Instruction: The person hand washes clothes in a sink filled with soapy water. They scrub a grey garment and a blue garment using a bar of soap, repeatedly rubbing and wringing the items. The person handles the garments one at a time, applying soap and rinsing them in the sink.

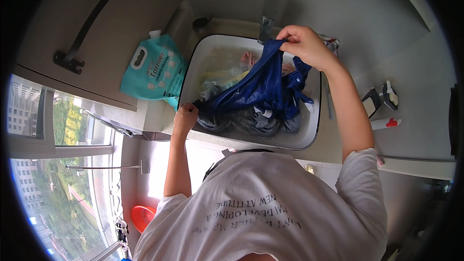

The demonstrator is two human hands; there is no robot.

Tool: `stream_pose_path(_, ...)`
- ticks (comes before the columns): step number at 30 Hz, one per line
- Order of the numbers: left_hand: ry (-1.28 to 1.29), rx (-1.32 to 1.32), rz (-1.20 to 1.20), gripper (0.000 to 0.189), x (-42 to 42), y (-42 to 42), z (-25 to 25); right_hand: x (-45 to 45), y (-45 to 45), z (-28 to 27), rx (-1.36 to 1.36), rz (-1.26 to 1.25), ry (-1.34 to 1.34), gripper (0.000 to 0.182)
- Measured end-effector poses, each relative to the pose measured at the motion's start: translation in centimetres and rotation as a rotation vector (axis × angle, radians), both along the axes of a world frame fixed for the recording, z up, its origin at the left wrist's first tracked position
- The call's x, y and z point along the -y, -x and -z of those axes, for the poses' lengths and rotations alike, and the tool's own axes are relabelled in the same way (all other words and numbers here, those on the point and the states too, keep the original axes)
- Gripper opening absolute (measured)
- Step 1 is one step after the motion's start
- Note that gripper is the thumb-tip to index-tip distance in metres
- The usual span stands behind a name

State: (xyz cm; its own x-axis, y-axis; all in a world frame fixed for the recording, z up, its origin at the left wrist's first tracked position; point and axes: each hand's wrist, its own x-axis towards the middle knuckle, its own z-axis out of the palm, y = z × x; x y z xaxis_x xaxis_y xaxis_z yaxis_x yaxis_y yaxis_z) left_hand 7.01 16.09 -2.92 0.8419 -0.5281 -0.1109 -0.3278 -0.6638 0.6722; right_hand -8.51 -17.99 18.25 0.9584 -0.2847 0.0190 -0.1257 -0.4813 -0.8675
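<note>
A wet navy-blue garment (253, 87) is stretched between my two hands over a white basin (311, 130) with a dark rim. My right hand (302, 45) pinches its upper end beside the faucet (266, 29). At the basin's left rim, my left hand (186, 117) grips a dark end of the cloth. Cloudy water fills the basin. Grey cloth (266, 124) lies soaking at the front, and a pink cloth (248, 59) and some yellowish cloth (217, 78) show behind the garment. The garment's middle hangs down into the basin and hides part of the water.
A teal detergent pouch (154, 70) with a white cap stands left of the basin. To the right are wall-mounted holders (380, 98) and a white-and-red tube (386, 123). A red plastic basin (143, 217) sits low at the left, near the window (72, 123).
</note>
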Motion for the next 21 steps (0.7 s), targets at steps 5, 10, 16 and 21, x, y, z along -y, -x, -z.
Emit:
stream_pose_path(5,-0.011,0.235,0.281,0.054,6.4,2.8,-1.9,-0.7,-1.6,5.9,-0.011,0.084,-0.128,0.012)
stream_pose_path(10,0.101,-0.087,0.301,0.085,15.0,3.4,1.4,1.7,-0.9,9.9,0.064,0.473,-0.094,0.03)
stream_pose_path(16,-0.138,-0.245,0.239,0.084,16.2,3.3,4.8,0.8,4.9,18.5,0.04,0.524,0.214,0.051)
stream_pose_path(21,-0.002,-0.601,0.041,0.07,15.3,3.7,-0.2,-3.5,5.9,21.9,-0.213,0.435,0.568,0.062)
